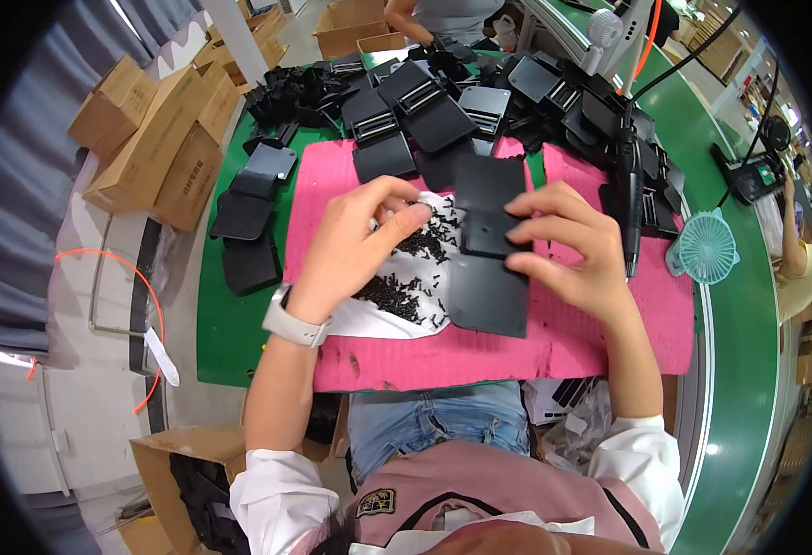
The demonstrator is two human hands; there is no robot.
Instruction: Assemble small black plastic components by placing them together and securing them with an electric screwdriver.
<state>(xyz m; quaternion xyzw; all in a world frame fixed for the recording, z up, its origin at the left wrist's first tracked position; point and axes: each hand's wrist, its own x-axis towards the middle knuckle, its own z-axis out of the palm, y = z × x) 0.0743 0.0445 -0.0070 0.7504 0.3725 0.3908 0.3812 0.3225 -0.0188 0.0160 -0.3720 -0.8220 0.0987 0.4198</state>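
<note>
My right hand (577, 245) grips the right edge of a flat black plastic bracket (489, 287), two wide panels joined by a narrower middle section. The bracket is held over the pink mat and the right side of a white cloth. My left hand (350, 240) hovers over the cloth's upper left, thumb and fingers curled close together. Whatever those fingertips may pinch is too small to make out. Small black screws (396, 298) lie in loose piles on the white cloth (369, 326), partly hidden by my left hand.
Many black brackets (433, 120) are heaped along the far side of the pink mat (406, 363). More brackets (244, 215) lie to the left. A black electric screwdriver (628, 203) hangs at the right, near a teal fan (706, 248). Across the table is another person (452, 18).
</note>
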